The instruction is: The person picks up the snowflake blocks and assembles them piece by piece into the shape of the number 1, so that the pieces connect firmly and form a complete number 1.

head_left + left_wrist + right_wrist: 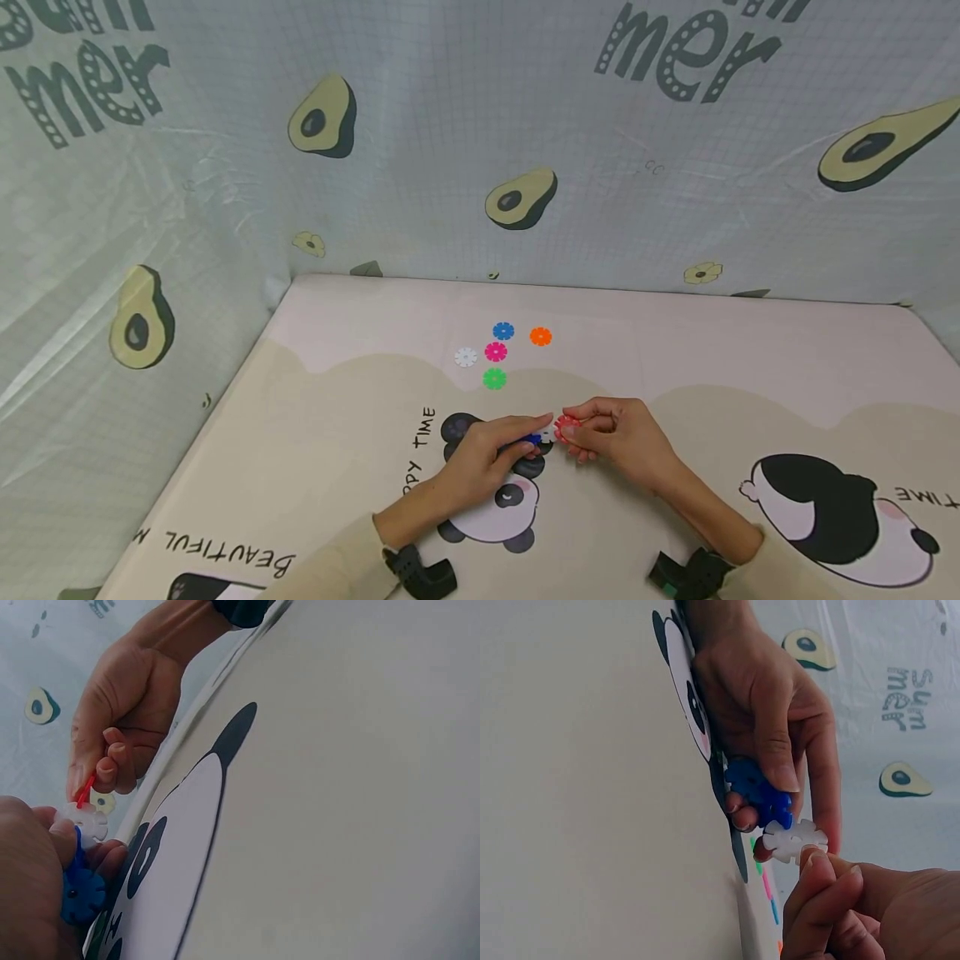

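Note:
My left hand (pixel 483 457) grips a short chain of notched plastic building discs. Two blue discs (pixel 746 778) lie between its thumb and fingers, with a white disc (pixel 793 838) joined at the end. From the right, my right hand (pixel 630 435) pinches a red disc (pixel 567 428) between thumb and fingertips. The red disc stands edge-on against the white one's rim in the left wrist view; whether their slots interlock, I cannot tell. In the right wrist view, the right fingers hide the red disc.
Beyond the hands lie loose discs: blue (pixel 503 331), orange (pixel 541 336), pink (pixel 496 352), white (pixel 466 357) and green (pixel 494 378). The panda-print tabletop (pixel 337 467) meets an avocado-print curtain (pixel 420 208) at the back.

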`<state>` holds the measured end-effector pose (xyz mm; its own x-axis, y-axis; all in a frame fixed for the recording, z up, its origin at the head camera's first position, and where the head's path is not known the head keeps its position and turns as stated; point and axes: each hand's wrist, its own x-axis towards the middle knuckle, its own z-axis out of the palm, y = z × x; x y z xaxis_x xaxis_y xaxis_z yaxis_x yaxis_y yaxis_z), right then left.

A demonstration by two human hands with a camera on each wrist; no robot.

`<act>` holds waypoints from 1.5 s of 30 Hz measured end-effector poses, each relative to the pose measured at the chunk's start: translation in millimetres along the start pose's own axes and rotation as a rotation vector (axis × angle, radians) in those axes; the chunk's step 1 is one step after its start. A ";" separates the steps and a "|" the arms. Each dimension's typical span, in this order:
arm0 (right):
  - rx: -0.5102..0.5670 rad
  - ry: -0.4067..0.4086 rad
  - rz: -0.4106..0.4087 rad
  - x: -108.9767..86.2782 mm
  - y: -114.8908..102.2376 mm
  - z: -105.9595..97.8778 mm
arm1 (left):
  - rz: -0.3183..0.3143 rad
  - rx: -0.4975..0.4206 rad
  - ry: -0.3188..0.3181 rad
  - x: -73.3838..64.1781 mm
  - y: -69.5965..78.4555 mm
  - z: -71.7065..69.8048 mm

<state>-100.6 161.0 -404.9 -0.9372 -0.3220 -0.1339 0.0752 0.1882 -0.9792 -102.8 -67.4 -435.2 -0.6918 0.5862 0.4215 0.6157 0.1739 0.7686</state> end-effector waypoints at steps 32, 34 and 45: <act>0.085 -0.036 0.041 2.4 8.1 1.7 | -0.005 0.026 0.020 0.9 0.9 -1.6; 0.065 -0.026 0.030 2.4 8.1 1.4 | -0.038 0.005 0.026 0.8 1.9 -1.5; 0.018 -0.010 -0.001 1.3 7.9 3.4 | -0.080 -0.043 0.140 0.2 3.2 0.2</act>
<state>-100.1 159.0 -413.3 -0.9338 -0.3315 -0.1347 0.0809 0.1710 -0.9819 -100.9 -66.5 -432.8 -0.7860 0.4550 0.4185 0.5416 0.1803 0.8211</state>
